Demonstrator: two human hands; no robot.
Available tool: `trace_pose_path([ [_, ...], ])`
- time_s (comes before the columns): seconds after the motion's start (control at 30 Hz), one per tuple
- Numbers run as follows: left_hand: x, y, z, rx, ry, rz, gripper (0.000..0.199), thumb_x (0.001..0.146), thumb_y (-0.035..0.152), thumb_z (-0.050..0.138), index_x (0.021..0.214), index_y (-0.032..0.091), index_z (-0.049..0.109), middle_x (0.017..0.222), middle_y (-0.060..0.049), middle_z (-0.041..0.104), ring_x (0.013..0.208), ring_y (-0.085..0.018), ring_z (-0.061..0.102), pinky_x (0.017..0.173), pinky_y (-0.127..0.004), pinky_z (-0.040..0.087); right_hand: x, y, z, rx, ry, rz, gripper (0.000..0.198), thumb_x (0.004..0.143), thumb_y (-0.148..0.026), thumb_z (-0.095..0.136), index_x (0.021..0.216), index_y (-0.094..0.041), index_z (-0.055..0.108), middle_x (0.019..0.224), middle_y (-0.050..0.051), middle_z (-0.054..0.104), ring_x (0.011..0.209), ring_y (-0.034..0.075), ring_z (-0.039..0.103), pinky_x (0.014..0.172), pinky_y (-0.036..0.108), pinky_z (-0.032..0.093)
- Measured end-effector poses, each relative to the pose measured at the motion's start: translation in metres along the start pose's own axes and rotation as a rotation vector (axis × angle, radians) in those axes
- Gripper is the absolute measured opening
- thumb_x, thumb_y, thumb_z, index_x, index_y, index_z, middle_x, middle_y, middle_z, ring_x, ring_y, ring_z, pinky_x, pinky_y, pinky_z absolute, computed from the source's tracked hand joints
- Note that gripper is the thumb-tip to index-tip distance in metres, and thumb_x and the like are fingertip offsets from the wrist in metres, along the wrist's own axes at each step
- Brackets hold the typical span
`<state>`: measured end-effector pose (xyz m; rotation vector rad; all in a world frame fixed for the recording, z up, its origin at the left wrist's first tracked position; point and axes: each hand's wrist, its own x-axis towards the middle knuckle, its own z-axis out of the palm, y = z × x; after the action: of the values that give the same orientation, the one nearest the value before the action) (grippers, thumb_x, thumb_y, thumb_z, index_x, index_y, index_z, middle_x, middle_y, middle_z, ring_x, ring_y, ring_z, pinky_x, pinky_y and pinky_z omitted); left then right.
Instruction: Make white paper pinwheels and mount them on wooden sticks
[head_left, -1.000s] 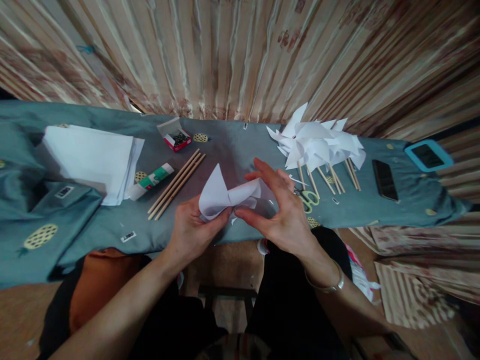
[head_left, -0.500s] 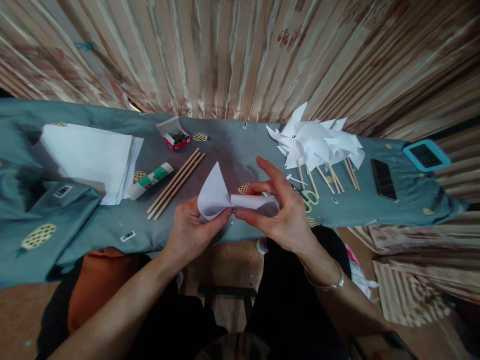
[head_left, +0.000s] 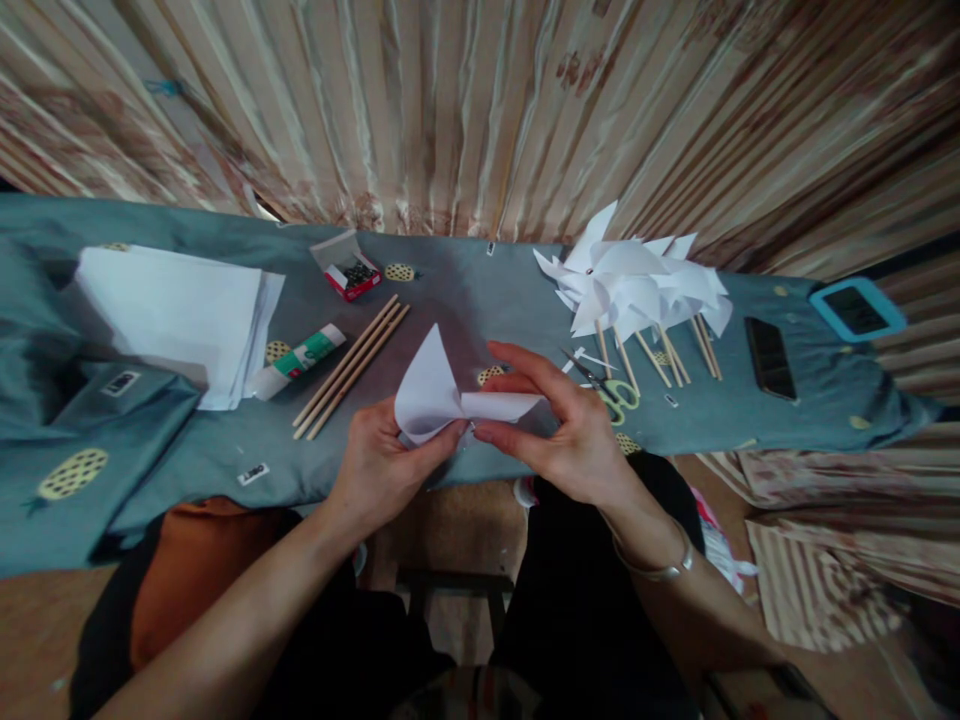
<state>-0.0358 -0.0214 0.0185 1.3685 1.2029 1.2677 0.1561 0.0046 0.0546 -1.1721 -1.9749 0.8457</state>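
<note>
A white paper pinwheel (head_left: 433, 385), partly folded, is held in front of me above the table's near edge. One pointed blade stands up on its left, and a flatter flap reaches right. My left hand (head_left: 390, 455) pinches it from the left, thumb at the folded centre. From the right, my right hand (head_left: 570, 430) curves round the flap, its thumb near the centre and its fingers behind the paper. Something tiny shows by the right thumb tip, too small to make out. Green-handled scissors (head_left: 619, 397) lie just beyond my right hand.
Three wooden sticks (head_left: 351, 370), a glue tube (head_left: 304, 360) and an open red box of small dark pins (head_left: 352, 275) lie left of centre. Further left is a paper stack (head_left: 172, 310). Finished pinwheels (head_left: 630, 280), a phone (head_left: 770, 358) and a blue-framed device (head_left: 857, 308) lie right.
My right hand's fingers have come lower and further left, closing nearer round the flap. More of the scissors shows now. The left hand and the upright blade have stayed nearly still.
</note>
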Motion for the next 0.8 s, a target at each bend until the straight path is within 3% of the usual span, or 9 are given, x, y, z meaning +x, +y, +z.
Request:
trace_pose_path([
  [0.47, -0.002, 0.004, 0.001, 0.116, 0.037, 0.036, 0.015, 0.077, 0.031, 0.072, 0.081, 0.016, 0.075, 0.075, -0.002, 0.075, 0.066, -0.016, 0.068, 0.063, -0.024, 0.054, -0.002, 0.001, 0.003, 0.107, -0.018, 0.059, 0.069, 0.076, -0.032, 0.080, 0.139, -0.031, 0.052, 0.107, 0.001, 0.074, 0.099, 0.020, 0.071, 0.093, 0.037, 0.056],
  [0.8, 0.000, 0.016, 0.008, 0.058, 0.055, -0.135, 0.022, 0.073, 0.034, 0.072, 0.084, 0.016, 0.079, 0.080, -0.004, 0.079, 0.072, -0.021, 0.072, 0.070, -0.030, 0.058, -0.004, -0.003, 0.002, 0.105, -0.005, 0.079, 0.061, 0.078, -0.030, 0.076, 0.135, -0.030, 0.055, 0.105, 0.001, 0.076, 0.093, 0.021, 0.072, 0.085, 0.037, 0.059],
])
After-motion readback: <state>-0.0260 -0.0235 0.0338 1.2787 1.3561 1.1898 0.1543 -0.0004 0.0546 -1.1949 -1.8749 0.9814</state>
